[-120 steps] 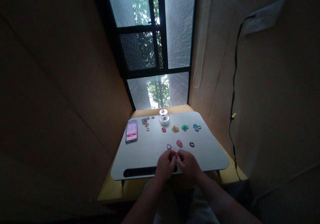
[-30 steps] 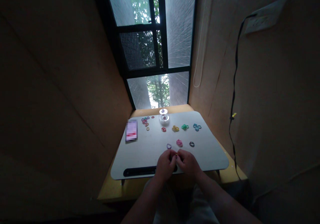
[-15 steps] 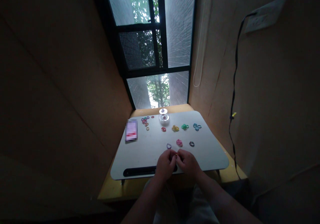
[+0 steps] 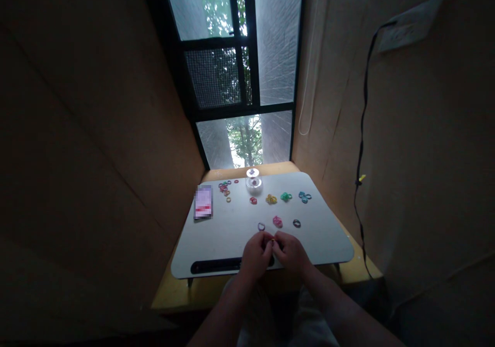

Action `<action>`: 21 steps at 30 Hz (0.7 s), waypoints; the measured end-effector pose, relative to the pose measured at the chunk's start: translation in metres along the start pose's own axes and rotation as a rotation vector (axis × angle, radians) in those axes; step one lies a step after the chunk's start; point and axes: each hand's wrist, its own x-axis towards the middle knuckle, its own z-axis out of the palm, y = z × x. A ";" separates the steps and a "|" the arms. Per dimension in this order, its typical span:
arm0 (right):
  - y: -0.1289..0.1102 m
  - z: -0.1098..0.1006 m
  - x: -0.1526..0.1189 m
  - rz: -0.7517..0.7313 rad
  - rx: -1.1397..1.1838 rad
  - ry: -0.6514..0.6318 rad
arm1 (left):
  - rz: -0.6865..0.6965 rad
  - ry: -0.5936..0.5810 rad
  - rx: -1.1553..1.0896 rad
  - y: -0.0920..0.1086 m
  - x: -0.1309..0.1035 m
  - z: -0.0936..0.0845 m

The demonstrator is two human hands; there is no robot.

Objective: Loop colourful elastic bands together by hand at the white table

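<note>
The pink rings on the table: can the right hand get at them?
Likely yes: the pink rings lie just beyond the right hand with nothing visible between, though it seems to be pinching a small orange item.

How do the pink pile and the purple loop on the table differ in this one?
Build: the pink pile is a dense cluster, while the purple loop is a thin outline with an open middle.
Size: the pink pile covers more surface than the purple loop.
Place: the purple loop lies left of the pink pile.
Both rest on the white table.
</note>
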 end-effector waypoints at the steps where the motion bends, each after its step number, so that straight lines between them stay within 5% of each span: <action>1: 0.000 0.000 0.000 -0.003 -0.001 0.000 | 0.002 -0.002 -0.001 0.001 0.000 0.000; 21: -0.002 -0.001 -0.002 0.009 0.005 0.008 | 0.007 0.001 0.022 -0.001 0.000 0.002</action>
